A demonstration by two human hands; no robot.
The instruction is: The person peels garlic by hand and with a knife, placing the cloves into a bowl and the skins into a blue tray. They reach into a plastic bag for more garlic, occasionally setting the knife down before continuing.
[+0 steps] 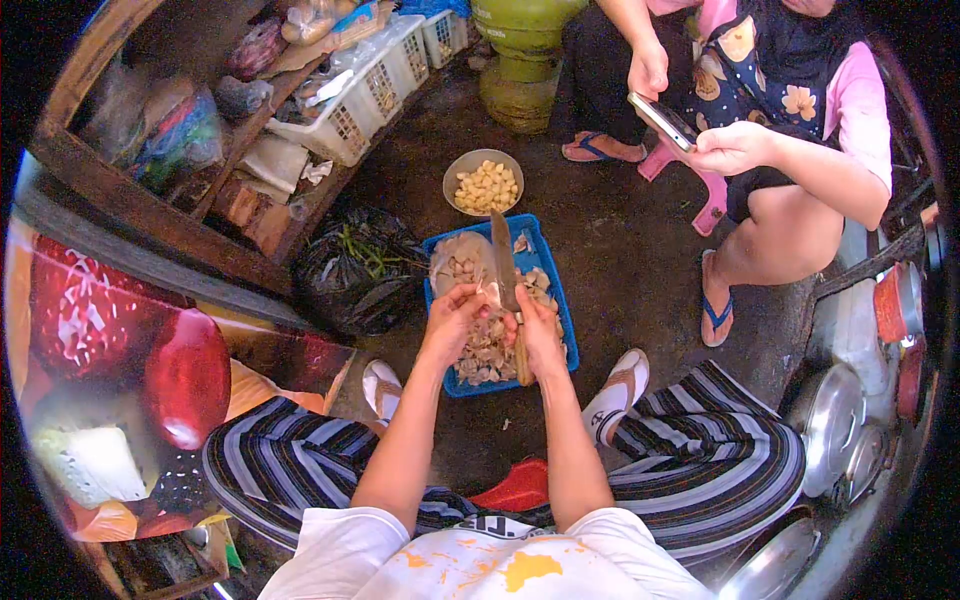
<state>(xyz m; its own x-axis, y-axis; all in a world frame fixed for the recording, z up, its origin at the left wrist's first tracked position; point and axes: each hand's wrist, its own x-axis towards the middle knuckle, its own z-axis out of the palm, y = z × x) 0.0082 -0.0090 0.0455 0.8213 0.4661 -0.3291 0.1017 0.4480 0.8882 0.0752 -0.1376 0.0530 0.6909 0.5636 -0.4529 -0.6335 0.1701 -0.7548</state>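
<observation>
A knife [503,262] with a broad blade and a wooden handle is in my right hand [540,328], its tip pointing away from me. My left hand [456,318] is closed in a pinch on a small pale garlic clove [490,293], close beside the blade. Both hands are over a blue plastic tray [560,305] that holds unpeeled garlic, a clear plastic bag [462,258] of cloves and loose papery skins [487,362]. Just beyond the tray stands a round bowl [450,182] of peeled garlic cloves [488,187].
A black plastic bag [350,285] with green stalks lies left of the tray. White crates [345,130] stand at the far left. A green gas cylinder [525,60] is at the back. At right sits a person [800,150] with a phone [664,122]; metal pot lids [832,415] are nearer me.
</observation>
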